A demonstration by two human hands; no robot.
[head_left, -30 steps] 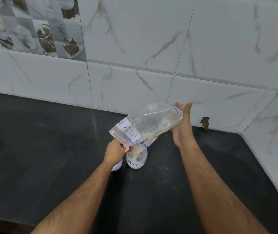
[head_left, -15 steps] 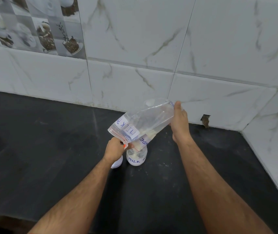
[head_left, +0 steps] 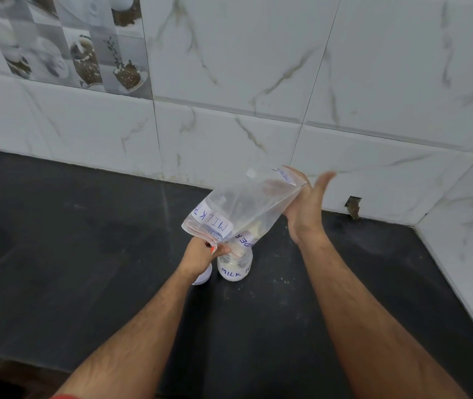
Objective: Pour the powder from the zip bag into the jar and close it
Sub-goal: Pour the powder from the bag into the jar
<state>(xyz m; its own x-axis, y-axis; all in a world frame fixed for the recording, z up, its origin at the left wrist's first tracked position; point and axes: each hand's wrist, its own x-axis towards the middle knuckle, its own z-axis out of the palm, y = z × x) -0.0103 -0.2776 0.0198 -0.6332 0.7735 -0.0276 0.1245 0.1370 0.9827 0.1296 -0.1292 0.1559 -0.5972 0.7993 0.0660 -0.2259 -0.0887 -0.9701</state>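
Observation:
A clear zip bag (head_left: 247, 205) labelled "MILK" is tilted with its mouth down over a small clear jar (head_left: 234, 270) that stands on the black counter and holds white powder. My left hand (head_left: 200, 254) pinches the bag's mouth at the jar's rim. A little powder lies in the bag's lower end. My right hand (head_left: 304, 214) is flat with fingers apart against the bag's raised bottom end, slightly blurred. A white lid (head_left: 204, 276) lies just left of the jar, partly hidden under my left wrist.
The black counter (head_left: 85, 269) runs to a white marble-tile wall (head_left: 229, 133) behind and a side wall (head_left: 465, 254) at the right. A small hole (head_left: 352, 208) shows at the wall's base. Powder specks (head_left: 281, 280) lie right of the jar.
My right hand gripped the bag's bottom half a second ago and has now opened flat against it. The bag stays tilted over the jar; my left hand has not moved.

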